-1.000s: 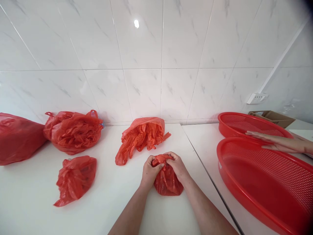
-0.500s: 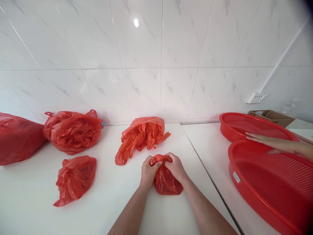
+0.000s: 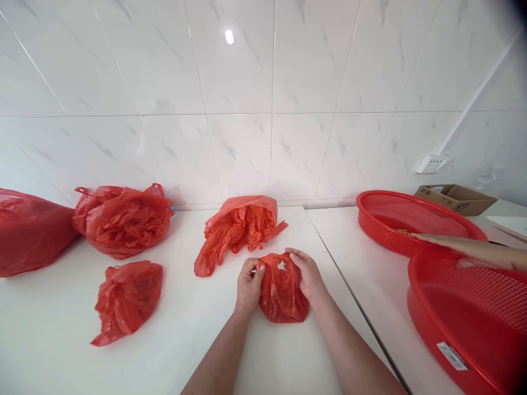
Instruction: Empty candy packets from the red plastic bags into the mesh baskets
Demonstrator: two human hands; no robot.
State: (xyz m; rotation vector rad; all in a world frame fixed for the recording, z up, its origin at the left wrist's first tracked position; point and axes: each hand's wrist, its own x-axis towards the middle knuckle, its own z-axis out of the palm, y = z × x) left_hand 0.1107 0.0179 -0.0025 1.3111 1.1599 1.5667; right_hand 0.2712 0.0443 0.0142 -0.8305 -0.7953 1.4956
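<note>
Fingers of the left hand [image 3: 249,285] and the right hand [image 3: 307,274] were pinched shut on the upper edge of the small red bag [image 3: 282,291], one hand at each side of its top. The bag sat on the white counter [image 3: 185,340] just in front of the person. Judging by its look, the work on it was at an early point: the top was only slightly parted between the hands, the lower part bulged, and nothing lay out beside it. A crumpled bag [image 3: 239,225] behind it and three more bags to the left looked unhandled. At the right, another person's hand [image 3: 473,249] rested across two red baskets [image 3: 395,219].
</note>
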